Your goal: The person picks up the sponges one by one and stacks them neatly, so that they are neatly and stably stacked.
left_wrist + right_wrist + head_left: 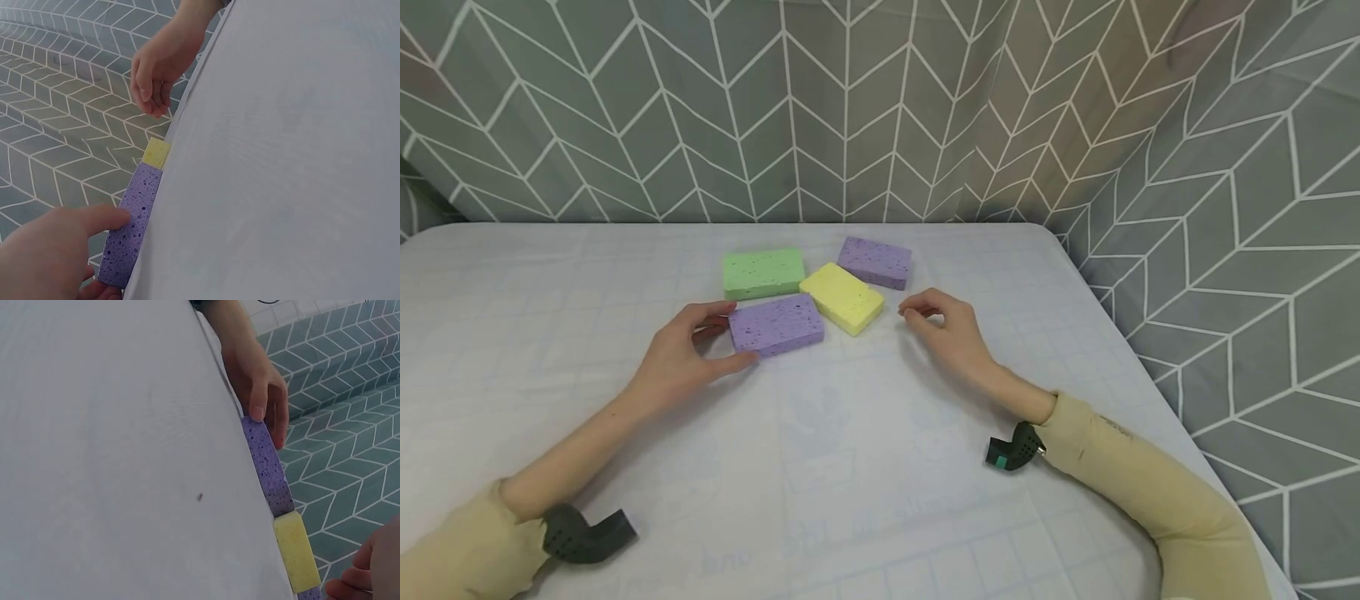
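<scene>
My left hand (681, 354) holds the near purple sponge (777, 325) by its left end, the thumb along the front edge and the fingers at the back corner. In the left wrist view the thumb lies against the sponge's pitted side. Right beside that sponge is a yellow sponge (842, 298), set at a slant. Behind them lie a green sponge (763, 274) and a second purple sponge (875, 262). My right hand (951, 333) hovers to the right of the yellow sponge, fingers loosely bent, with nothing in them.
A pale, faintly printed cloth covers the table (865, 500). Past its back and right edges hangs a grey-green curtain (887, 108) with white chevron lines. Each wrist carries a black camera mount (587, 535).
</scene>
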### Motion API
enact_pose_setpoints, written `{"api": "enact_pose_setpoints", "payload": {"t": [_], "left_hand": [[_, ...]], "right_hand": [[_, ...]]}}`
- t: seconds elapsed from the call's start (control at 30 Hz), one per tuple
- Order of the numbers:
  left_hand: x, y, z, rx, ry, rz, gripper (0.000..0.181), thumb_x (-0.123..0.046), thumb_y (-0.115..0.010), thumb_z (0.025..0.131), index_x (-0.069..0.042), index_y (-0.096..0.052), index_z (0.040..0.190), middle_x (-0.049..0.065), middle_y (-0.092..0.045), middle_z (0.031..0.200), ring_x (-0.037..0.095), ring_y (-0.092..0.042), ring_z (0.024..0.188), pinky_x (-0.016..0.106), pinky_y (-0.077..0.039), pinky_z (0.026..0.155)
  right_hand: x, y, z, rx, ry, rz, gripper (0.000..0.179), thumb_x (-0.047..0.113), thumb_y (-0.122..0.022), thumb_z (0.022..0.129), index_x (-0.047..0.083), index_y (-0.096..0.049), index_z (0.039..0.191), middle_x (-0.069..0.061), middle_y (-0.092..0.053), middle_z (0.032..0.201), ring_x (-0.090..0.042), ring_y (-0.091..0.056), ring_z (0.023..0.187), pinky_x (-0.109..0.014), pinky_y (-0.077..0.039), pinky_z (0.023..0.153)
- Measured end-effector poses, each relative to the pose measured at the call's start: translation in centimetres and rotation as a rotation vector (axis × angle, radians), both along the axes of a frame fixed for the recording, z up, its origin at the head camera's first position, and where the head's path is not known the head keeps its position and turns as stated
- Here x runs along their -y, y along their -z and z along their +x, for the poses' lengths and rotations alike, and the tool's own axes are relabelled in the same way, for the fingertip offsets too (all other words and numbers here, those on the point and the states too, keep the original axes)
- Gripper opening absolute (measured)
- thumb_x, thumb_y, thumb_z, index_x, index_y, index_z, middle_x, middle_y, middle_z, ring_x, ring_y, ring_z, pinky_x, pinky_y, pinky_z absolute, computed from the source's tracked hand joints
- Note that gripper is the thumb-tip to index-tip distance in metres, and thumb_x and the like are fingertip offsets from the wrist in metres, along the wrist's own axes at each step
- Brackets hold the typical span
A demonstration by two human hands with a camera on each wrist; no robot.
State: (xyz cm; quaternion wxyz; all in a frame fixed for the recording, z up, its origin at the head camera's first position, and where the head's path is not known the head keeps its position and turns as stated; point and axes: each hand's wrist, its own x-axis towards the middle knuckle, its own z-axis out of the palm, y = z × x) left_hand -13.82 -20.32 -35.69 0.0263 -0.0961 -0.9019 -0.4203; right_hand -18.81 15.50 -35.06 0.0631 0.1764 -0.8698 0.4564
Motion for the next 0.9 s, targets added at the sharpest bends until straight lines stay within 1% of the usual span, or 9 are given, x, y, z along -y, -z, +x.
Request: {"api": "enact_pose_setpoints", "payload": {"t": [0.13, 0.3, 0.37, 0.43, 0.5, 0.53, 0.6, 0.77, 0.9], "left_hand": [[-0.1, 0.1, 0.0, 0.011, -0.006, 0.022, 0.079, -0.026, -0.084, 0.082, 0.002, -0.045, 0.144, 0.023, -0.052, 0.137, 0.042, -0.054, 0.125, 0.055, -0.045, 0.108], [-0.2, 0.6, -0.1, -0.016, -0.030, 0.045, 0.073, -0.023, -0.085, 0.080, 0.001, -0.050, 0.140, 0.020, -0.054, 0.134, 0.039, -0.057, 0.124, 0.050, -0.046, 0.108], [-0.1, 0.8, -0.1, -0.026, -0.041, 0.050, 0.071, -0.022, -0.086, 0.080, 0.001, -0.052, 0.139, 0.018, -0.055, 0.133, 0.037, -0.058, 0.123, 0.042, -0.047, 0.108], [-0.1, 1.0, -0.1, -0.031, -0.048, 0.055, 0.071, -0.022, -0.086, 0.080, 0.000, -0.053, 0.138, 0.016, -0.056, 0.132, 0.035, -0.058, 0.122, 0.027, -0.048, 0.106], [-0.1, 1.0, -0.1, -0.032, -0.052, 0.059, 0.070, -0.023, -0.086, 0.080, -0.001, -0.053, 0.138, 0.016, -0.057, 0.131, 0.035, -0.059, 0.121, 0.012, -0.045, 0.100], [-0.1, 1.0, -0.1, -0.031, -0.053, 0.061, 0.070, -0.023, -0.086, 0.080, -0.001, -0.053, 0.137, 0.015, -0.057, 0.131, 0.035, -0.059, 0.121, 0.006, -0.043, 0.097], [-0.2, 1.0, -0.1, -0.028, -0.053, 0.066, 0.069, -0.023, -0.086, 0.080, -0.001, -0.054, 0.137, 0.015, -0.057, 0.130, 0.034, -0.059, 0.121, 0.000, -0.039, 0.092], [-0.2, 0.8, 0.0, -0.021, -0.057, 0.071, 0.069, -0.024, -0.086, 0.080, -0.002, -0.054, 0.137, 0.014, -0.058, 0.129, 0.034, -0.059, 0.121, 0.000, -0.039, 0.091], [-0.1, 0.7, 0.0, -0.020, -0.059, 0.080, 0.068, -0.023, -0.086, 0.080, -0.002, -0.055, 0.137, 0.013, -0.058, 0.129, 0.033, -0.059, 0.121, 0.000, -0.039, 0.091]], "right_hand": [[0.2, 0.4, 0.1, -0.015, -0.002, -0.019, 0.015, 0.012, -0.061, 0.096, 0.010, -0.072, 0.105, -0.004, -0.073, 0.102, -0.018, -0.064, 0.095, -0.040, -0.053, 0.092], [0.5, 0.7, 0.2, -0.019, -0.006, -0.071, 0.014, 0.010, -0.060, 0.096, 0.010, -0.072, 0.102, -0.004, -0.073, 0.098, -0.017, -0.064, 0.092, -0.036, -0.053, 0.089], [0.7, 0.8, 0.2, -0.015, -0.006, -0.091, 0.014, 0.010, -0.060, 0.096, 0.009, -0.072, 0.102, -0.005, -0.073, 0.097, -0.017, -0.064, 0.091, -0.035, -0.052, 0.088], [0.9, 1.0, 0.2, -0.008, -0.009, -0.112, 0.014, 0.010, -0.060, 0.096, 0.008, -0.072, 0.101, -0.006, -0.073, 0.097, -0.016, -0.063, 0.090, -0.033, -0.051, 0.086], [1.2, 1.0, 0.2, -0.008, -0.010, -0.137, 0.013, 0.009, -0.060, 0.096, 0.007, -0.072, 0.100, -0.007, -0.073, 0.096, -0.016, -0.062, 0.089, -0.032, -0.051, 0.084], [1.3, 1.1, 0.3, -0.010, -0.010, -0.150, 0.013, 0.009, -0.060, 0.096, 0.006, -0.072, 0.100, -0.008, -0.073, 0.096, -0.016, -0.062, 0.088, -0.031, -0.050, 0.083], [1.6, 1.1, 0.3, -0.021, -0.015, -0.173, 0.013, 0.008, -0.060, 0.095, 0.005, -0.072, 0.098, -0.009, -0.073, 0.094, -0.016, -0.061, 0.086, -0.030, -0.050, 0.081], [2.1, 1.1, 0.3, -0.047, -0.029, -0.180, 0.012, 0.008, -0.061, 0.095, 0.005, -0.072, 0.097, -0.009, -0.072, 0.092, -0.016, -0.061, 0.085, -0.029, -0.049, 0.079], [2.1, 1.2, 0.2, -0.040, -0.025, -0.172, 0.011, 0.007, -0.061, 0.095, 0.006, -0.072, 0.096, -0.008, -0.072, 0.090, -0.016, -0.060, 0.084, -0.030, -0.049, 0.079]]}}
